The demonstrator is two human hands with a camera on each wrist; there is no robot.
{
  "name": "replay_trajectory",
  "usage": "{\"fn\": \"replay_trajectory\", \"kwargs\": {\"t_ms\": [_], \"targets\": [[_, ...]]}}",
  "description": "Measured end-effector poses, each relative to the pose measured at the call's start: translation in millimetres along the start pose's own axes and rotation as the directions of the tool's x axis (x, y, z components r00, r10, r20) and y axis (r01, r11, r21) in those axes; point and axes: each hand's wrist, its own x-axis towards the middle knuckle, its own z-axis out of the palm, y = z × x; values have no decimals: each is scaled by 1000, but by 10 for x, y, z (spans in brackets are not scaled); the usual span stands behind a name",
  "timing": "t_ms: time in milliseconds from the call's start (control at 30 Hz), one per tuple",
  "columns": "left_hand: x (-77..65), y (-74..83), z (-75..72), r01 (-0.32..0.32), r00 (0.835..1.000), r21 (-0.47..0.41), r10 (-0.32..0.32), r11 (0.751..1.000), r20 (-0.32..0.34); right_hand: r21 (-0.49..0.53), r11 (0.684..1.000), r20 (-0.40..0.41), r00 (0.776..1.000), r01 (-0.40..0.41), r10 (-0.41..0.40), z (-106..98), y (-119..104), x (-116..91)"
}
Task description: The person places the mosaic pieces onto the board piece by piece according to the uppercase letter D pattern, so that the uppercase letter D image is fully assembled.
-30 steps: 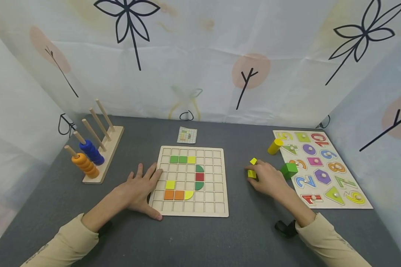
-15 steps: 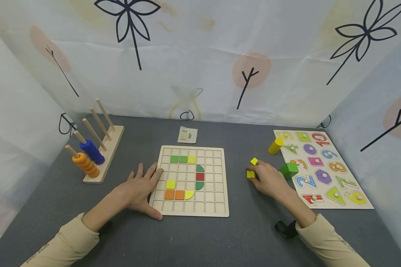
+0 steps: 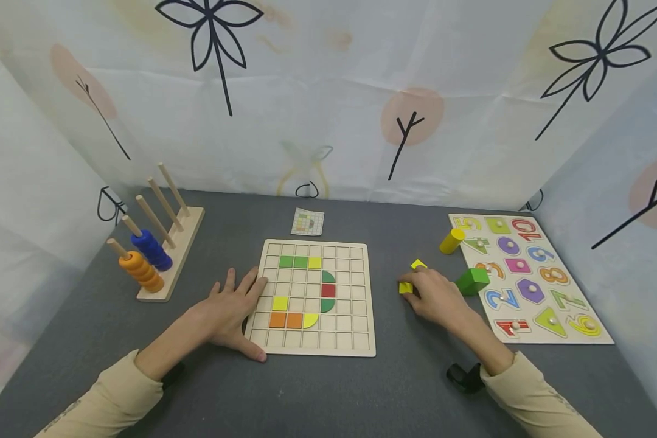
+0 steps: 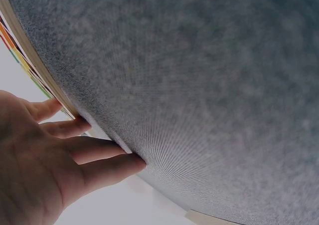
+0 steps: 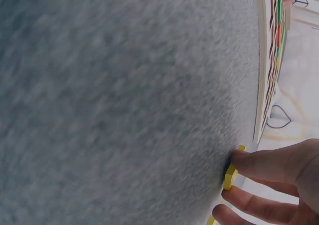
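Observation:
A wooden grid board [image 3: 350,340] lies in the middle of the table with green, yellow, red and orange tiles in some of its squares. My left hand [image 3: 232,313] rests along the board's left edge, fingers spread, thumb at the near corner. To the right of the board, my right hand [image 3: 435,295] pinches a yellow square tile [image 3: 406,288] between thumb and finger, low over the table. In the right wrist view this yellow tile [image 5: 230,177] shows between the fingertips. A second yellow tile [image 3: 418,264] lies just beyond the right hand's fingers.
A small pattern card [image 3: 307,222] lies behind the board. At the left stands a peg stacker [image 3: 188,234] with orange and blue rings. A yellow cylinder [image 3: 451,241], a green cube [image 3: 473,281] and a number puzzle board [image 3: 586,304] are at the right.
My right hand has shifted slightly left toward the board with the yellow tile, away from the second tile. My left hand stays at the board's edge.

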Motion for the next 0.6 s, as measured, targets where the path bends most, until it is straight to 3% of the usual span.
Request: {"fn": "replay_trajectory", "kwargs": {"t_ms": [600], "targets": [[0, -8, 13, -1, 1000, -3, 1, 1000, -8, -14, 998, -23, 998, 57, -58, 1, -336, 98]]}}
